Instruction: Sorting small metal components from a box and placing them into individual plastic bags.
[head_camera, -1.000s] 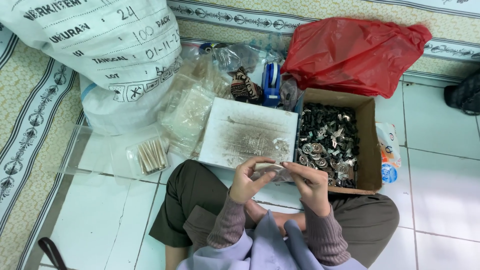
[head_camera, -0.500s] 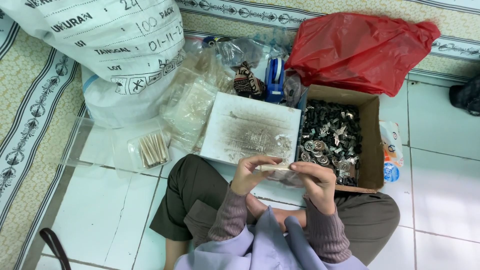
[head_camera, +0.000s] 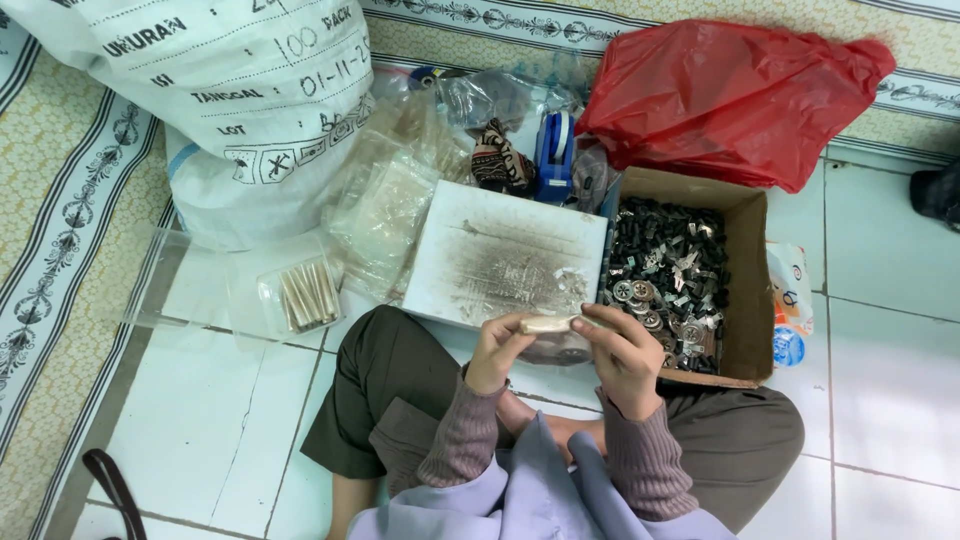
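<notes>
The person sits cross-legged on the white tiled floor (head_camera: 230, 430), both hands raised in front of the lap. The left hand (head_camera: 497, 352) and the right hand (head_camera: 622, 352) share 1 small pale wooden stick (head_camera: 548, 323), held level between them just above the near edge of a stained white board (head_camera: 505, 255). The left grip is closed on the stick's left end with thumb and fingertips; the right grip is curled around its right end, fingers folded over it, so both hands have hold of the same piece.

Just right of the board stands an open brown cardboard box (head_camera: 750, 290), filled with small black and silver metal parts (head_camera: 668, 270); the right hand is just in front of its near left corner. Behind the box lies a crumpled red plastic bag (head_camera: 735, 90). Against the box's right wall, on the floor, is a small white packet with blue and red print (head_camera: 790, 310).

At the upper left leans a large white woven sack (head_camera: 240, 110), marked with black lettering and a row of square symbols. In front of it sits a clear plastic packet of more pale sticks (head_camera: 305, 297), well apart from the hands. Between sack and board is a heap of clear plastic bags (head_camera: 390, 200). A blue tape dispenser (head_camera: 553, 150) stands behind the board.
</notes>
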